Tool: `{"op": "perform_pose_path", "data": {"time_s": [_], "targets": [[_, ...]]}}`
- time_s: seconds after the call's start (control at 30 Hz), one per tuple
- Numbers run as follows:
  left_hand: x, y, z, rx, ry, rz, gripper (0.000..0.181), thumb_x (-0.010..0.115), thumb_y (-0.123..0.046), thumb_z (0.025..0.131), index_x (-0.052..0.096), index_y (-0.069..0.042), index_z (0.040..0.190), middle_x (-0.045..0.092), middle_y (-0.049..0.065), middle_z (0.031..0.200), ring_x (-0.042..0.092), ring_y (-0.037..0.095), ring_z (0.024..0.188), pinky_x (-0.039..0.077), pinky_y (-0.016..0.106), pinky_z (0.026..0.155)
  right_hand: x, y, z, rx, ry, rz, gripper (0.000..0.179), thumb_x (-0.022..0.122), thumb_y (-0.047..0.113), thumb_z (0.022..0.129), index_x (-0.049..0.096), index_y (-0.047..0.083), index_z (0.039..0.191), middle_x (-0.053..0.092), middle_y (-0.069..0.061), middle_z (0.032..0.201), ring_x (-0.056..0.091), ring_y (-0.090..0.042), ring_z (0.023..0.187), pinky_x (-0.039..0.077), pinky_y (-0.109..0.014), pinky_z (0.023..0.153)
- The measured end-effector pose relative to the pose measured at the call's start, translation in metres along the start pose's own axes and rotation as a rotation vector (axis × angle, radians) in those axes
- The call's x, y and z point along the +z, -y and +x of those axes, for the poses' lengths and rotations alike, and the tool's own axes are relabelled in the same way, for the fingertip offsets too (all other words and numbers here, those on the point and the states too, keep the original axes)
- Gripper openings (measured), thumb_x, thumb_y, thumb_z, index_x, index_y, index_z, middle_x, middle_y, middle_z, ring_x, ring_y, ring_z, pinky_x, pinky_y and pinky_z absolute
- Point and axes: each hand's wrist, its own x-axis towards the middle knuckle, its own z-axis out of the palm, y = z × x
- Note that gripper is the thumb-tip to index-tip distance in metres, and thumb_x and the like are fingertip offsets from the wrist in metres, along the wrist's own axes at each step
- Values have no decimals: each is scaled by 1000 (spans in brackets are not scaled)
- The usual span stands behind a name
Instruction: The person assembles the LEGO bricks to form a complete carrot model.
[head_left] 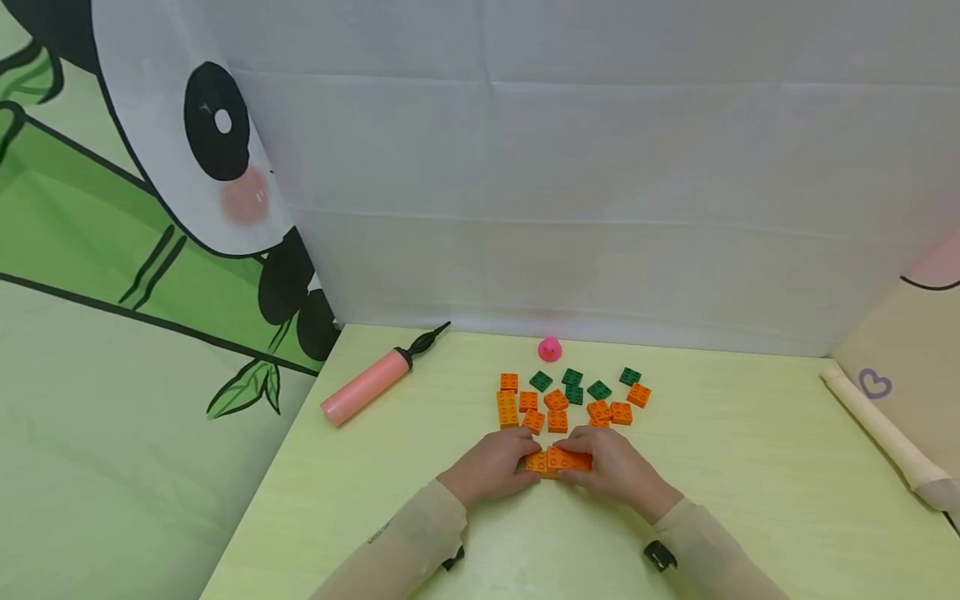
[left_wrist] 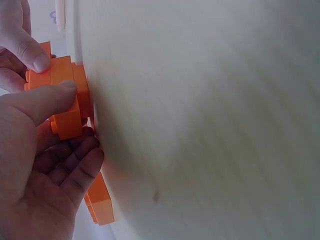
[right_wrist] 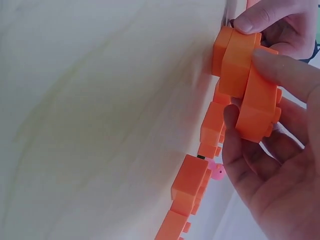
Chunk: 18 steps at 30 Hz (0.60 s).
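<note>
Low over the table's front part, both hands hold one small stack of orange toy building bricks [head_left: 536, 463]. My left hand [head_left: 489, 468] pinches the stack's left end, thumb on the near side in the left wrist view. On the right, my right hand [head_left: 618, 468] pinches a long orange brick [right_wrist: 257, 107] that sits on top and overhangs the lower bricks [right_wrist: 236, 65]. Whether the top brick is fully pressed down, I cannot tell. Several loose orange bricks [head_left: 507, 409] lie just beyond the hands, with several green bricks [head_left: 598, 390] behind them.
A small pink duck-like toy [head_left: 550, 349] stands at the back of the table [head_left: 750, 467]. To the left lies a pink hand pump [head_left: 367, 387] with a black nozzle. A pale rolled tube [head_left: 877, 429] runs along the right edge. White cloth [head_left: 600, 167] hangs behind.
</note>
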Motion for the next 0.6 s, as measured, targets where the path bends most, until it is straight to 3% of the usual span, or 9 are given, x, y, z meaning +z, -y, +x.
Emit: {"op": "perform_pose_path", "data": {"time_s": [0.4,0.6], "targets": [[-4,-2,-2,8,-9,17,33,77,-33,97,75,-13,123,66,-6,112,60,10,99,51,26,95,3,2,3,61,18,-11,40,87,28,87,79,7,120,69,10,99,59,-10,87,56,-31,81],[-3,-1,-2,-13,10,-18,33,76,-33,98,74,-14,123,67,-7,117,60,10,104,50,27,98,3,3,2,88,18,10,40,88,26,87,78,6,120,67,10,99,58,-11,87,55,-31,80]]}}
